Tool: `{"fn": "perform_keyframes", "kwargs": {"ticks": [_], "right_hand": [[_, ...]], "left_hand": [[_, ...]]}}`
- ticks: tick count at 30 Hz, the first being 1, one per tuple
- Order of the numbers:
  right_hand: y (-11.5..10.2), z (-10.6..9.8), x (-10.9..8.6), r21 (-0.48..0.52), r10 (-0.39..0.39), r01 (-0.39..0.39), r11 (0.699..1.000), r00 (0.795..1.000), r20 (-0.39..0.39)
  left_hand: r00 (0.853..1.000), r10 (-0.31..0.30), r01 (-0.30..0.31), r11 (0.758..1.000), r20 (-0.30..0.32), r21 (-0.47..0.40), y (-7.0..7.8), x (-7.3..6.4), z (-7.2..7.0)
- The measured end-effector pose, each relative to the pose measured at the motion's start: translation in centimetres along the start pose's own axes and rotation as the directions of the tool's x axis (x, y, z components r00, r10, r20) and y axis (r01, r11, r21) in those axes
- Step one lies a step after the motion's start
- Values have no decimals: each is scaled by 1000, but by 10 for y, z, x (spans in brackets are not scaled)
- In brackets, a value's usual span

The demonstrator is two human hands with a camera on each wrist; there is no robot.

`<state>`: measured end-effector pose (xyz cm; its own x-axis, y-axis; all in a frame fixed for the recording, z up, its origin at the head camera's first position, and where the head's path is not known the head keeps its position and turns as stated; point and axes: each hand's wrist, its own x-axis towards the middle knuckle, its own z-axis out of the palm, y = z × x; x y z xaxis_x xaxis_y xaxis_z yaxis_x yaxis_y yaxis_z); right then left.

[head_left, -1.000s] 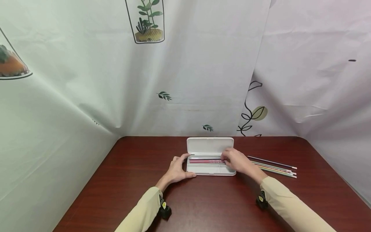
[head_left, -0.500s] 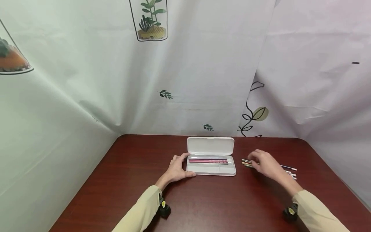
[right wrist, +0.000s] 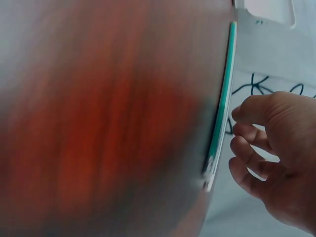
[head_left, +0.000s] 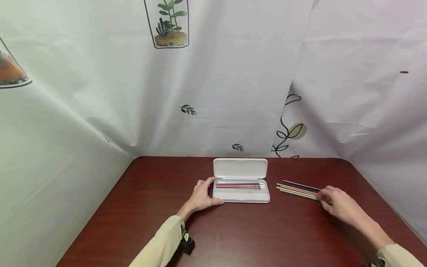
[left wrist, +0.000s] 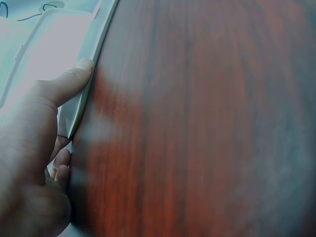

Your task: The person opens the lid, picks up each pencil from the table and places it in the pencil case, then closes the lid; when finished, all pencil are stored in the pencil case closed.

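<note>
A white pencil case stands with its lid raised. Several red and dark pencils lie in its rear compartment. My left hand grips the case's left end, thumb at the front corner and fingers at the back; the left wrist view shows the thumb on the rim. Over the right part of several loose pencils is my right hand, covering most of their eraser ends. In the right wrist view, its fingers are loosely bent beside a green pencil, with nothing visibly pinched.
The reddish-brown table carries the case and the loose pencils. A pale curtain with plant drawings hangs behind the table and along its sides. One dark pencil lies slightly apart, behind the other loose ones.
My right hand has left the case, where it was over the red pencils, and moved right to the eraser ends of the loose pencils. My left hand stays on the case.
</note>
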<state>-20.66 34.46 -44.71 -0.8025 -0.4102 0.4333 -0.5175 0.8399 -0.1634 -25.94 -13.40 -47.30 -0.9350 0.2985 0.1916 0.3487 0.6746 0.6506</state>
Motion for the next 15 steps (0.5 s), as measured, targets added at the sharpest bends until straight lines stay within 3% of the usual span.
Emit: {"fn": "perform_keyframes", "kwargs": {"ticks": [5,15], "right_hand": [[7,-1,-8,-6,24,-24,1000,1000,9],[14,6,-14,0,-1,1,1000,999,-36]], "left_hand": [[1000,7,-7,1000,0,-4,0,2,-2],[1000,2,-2,1000,1,4,1,-1,0]]}}
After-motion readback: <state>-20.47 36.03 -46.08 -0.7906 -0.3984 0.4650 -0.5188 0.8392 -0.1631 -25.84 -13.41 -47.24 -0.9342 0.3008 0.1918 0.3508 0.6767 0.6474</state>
